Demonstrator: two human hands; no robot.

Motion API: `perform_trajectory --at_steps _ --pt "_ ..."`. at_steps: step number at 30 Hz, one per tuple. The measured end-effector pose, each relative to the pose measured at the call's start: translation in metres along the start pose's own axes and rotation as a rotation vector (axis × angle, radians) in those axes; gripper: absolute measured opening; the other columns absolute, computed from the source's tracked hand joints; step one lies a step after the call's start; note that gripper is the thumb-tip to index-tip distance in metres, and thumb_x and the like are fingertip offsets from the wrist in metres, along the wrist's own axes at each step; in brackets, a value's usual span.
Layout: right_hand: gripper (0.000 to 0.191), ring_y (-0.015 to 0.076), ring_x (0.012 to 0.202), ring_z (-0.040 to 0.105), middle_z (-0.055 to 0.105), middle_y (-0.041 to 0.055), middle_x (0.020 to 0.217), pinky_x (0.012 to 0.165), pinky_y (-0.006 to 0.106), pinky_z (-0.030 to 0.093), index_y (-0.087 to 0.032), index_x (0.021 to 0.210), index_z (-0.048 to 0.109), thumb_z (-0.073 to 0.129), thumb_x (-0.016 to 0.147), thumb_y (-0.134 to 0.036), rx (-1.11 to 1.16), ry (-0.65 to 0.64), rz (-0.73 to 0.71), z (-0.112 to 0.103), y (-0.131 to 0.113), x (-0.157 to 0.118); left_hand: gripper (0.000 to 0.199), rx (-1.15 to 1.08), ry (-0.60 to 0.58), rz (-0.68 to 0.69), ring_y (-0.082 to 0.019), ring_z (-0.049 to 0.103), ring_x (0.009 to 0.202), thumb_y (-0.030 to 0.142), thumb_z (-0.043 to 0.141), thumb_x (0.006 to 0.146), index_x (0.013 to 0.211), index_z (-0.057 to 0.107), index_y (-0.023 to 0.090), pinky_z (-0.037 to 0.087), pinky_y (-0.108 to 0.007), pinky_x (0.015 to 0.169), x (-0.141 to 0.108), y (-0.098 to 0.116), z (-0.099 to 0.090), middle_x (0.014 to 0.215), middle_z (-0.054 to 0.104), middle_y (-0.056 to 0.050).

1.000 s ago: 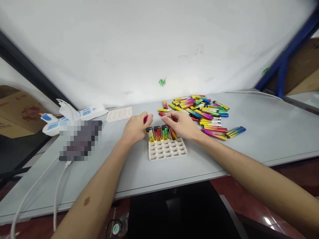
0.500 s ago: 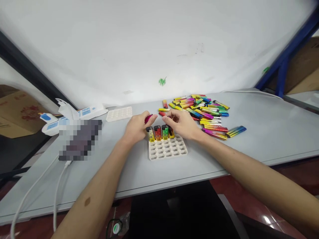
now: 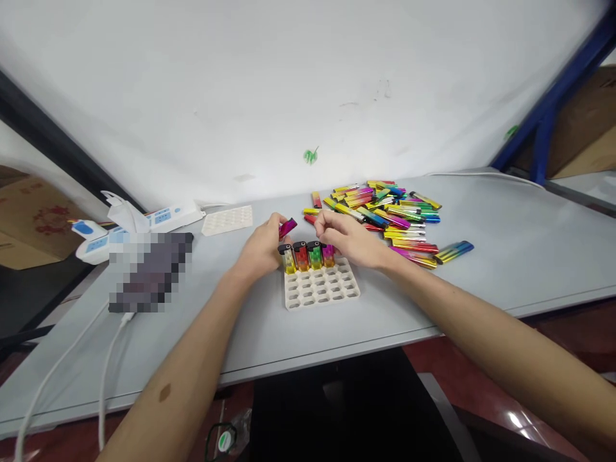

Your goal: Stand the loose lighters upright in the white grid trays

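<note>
1. While my left hand (image 3: 261, 250) curls closed around a purple lighter (image 3: 288, 227), its shiny end shows.
2. My right hand (image 3: 355, 242), half curled, hovers at the magenta-yellow lighter (image 3: 328, 258); whether it grips, I cannot tell.
3. That one stands in the white tray (image 3: 322, 289), beside the green lighter (image 3: 315, 258).

Slim magenta lighter (image 3: 287, 227): mirror-glossy, metallic-looking skin. Heap of flat multicoloured lighters (image 3: 402, 224): same foil-like shine, bright streaks of reflected light. Upright green lighter with black cap (image 3: 315, 258): body glossy, cap dark, plastic-looking. White rectangular tray with rows of holes (image 3: 322, 303): matt, plastic-looking. Long grey tabletop (image 3: 433, 295): smooth, low sheen. White power strip with blue sockets (image 3: 178, 219): smooth plastic. Brown box (image 3: 29, 224): matt cardboard, red print. White wall (image 3: 240, 96): matt, scuffed. Dark red floor (image 3: 486, 378): glossy, reflecting light.
</note>
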State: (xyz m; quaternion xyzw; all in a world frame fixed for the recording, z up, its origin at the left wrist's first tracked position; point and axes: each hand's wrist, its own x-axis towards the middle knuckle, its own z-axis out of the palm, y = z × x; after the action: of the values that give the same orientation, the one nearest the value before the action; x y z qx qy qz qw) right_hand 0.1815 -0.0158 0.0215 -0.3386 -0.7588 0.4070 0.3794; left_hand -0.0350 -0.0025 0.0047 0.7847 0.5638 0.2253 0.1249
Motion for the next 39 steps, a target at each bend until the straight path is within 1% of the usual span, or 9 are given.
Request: perform_trajectory --at_steps 5,8,11,14,18,25,30,35,39 --pt "0.004 0.0125 0.063 0.041 0.047 -0.0029 0.08 0.055 0.027 0.032 -0.023 0.092 0.048 0.047 0.088 -0.022 0.169 -0.116 0.081 -0.003 0.006 0.0 0.021 0.003 0.026 0.028 -0.02 0.055 0.074 0.016 0.056 0.077 0.096 0.048 0.022 0.04 -0.03 0.064 0.001 -0.002 0.0 0.083 0.058 -0.002" --pt "0.011 0.0128 0.063 0.042 0.047 -0.0026 0.078 0.054 0.027 0.031 -0.023 0.097 0.052 0.043 0.093 -0.027 0.171 -0.001 0.132 -0.001 0.009 0.003 0.01 0.039 0.037 0.184 -0.021 0.057 0.081 0.02 0.053 0.083 0.091 0.058 0.019 0.043 -0.031 0.07 0.002 -0.004 0.001 0.09 0.058 -0.006" --pt "0.016 0.0129 0.061 0.043 0.047 -0.0031 0.073 0.055 0.027 0.034 -0.022 0.098 0.057 0.043 0.095 -0.031 0.136 0.148 0.163 0.001 0.016 0.008 0.026 -0.027 0.028 0.229 -0.022 0.06 0.086 0.029 0.046 0.093 0.107 0.066 0.02 0.047 -0.033 0.078 0.003 -0.004 0.003 0.093 0.062 -0.008" --pt "0.018 0.0143 0.069 0.051 0.054 -0.0022 0.077 0.066 0.03 0.044 -0.022 0.107 0.062 0.055 0.092 -0.027 0.001 0.163 0.084 0.0 0.026 0.011 0.036 -0.141 -0.007 0.264 -0.023 0.065 0.095 0.037 0.046 0.096 0.123 0.066 0.023 0.049 -0.035 0.088 0.003 -0.002 0.003 0.105 0.069 -0.008" --pt "0.021 0.0168 0.079 0.056 0.058 -0.0002 0.083 0.08 0.036 0.048 -0.022 0.11 0.066 0.062 0.089 -0.026 -0.039 0.059 -0.037 0.0 0.036 0.012 0.035 -0.172 -0.038 0.311 -0.024 0.067 0.101 0.038 0.05 0.095 0.12 0.068 0.023 0.049 -0.033 0.09 0.001 0.002 0.0 0.113 0.073 -0.007" --pt "0.018 0.0173 0.079 0.055 0.062 0.0022 0.091 0.074 0.035 0.046 -0.024 0.102 0.072 0.071 0.087 -0.033 -0.071 0.123 -0.112 -0.003 0.031 0.013 0.031 -0.186 -0.004 0.294 -0.019 0.064 0.08 0.04 0.047 0.097 0.097 0.07 0.018 0.046 -0.028 0.074 -0.003 0.011 -0.005 0.09 0.072 -0.004" --pt "0.013 0.0192 0.087 0.059 0.066 0.0028 0.093 0.084 0.039 0.048 -0.024 0.096 0.071 0.071 0.086 -0.031 -0.06 0.127 -0.132 -0.001 0.031 0.014 0.03 -0.184 0.007 0.293 -0.019 0.064 0.081 0.04 0.05 0.096 0.1 0.07 0.019 0.047 -0.028 0.074 -0.002 0.01 0.0 0.09 0.072 -0.004" --pt "0.017 0.0158 0.085 0.065 0.07 0.0031 0.094 0.087 0.037 0.052 -0.023 0.097 0.055 0.062 0.093 -0.037 0.276 0.382 -0.018 -0.003 0.029 0.019 0.037 -0.149 0.091 0.216 -0.023 0.063 0.099 0.039 0.052 0.095 0.124 0.066 0.021 0.05 -0.034 0.087 0.006 0.001 0.013 0.111 0.07 -0.008" --pt "0.021 0.012 0.059 0.059 0.062 -0.0037 0.077 0.058 0.028 0.05 -0.027 0.097 0.042 0.056 0.096 -0.042 0.53 0.575 0.177 -0.009 0.018 0.021 0.035 -0.065 0.031 0.286 -0.025 0.057 0.105 0.031 0.049 0.095 0.123 0.069 0.023 0.047 -0.039 0.096 0.007 -0.004 0.016 0.108 0.068 -0.008"
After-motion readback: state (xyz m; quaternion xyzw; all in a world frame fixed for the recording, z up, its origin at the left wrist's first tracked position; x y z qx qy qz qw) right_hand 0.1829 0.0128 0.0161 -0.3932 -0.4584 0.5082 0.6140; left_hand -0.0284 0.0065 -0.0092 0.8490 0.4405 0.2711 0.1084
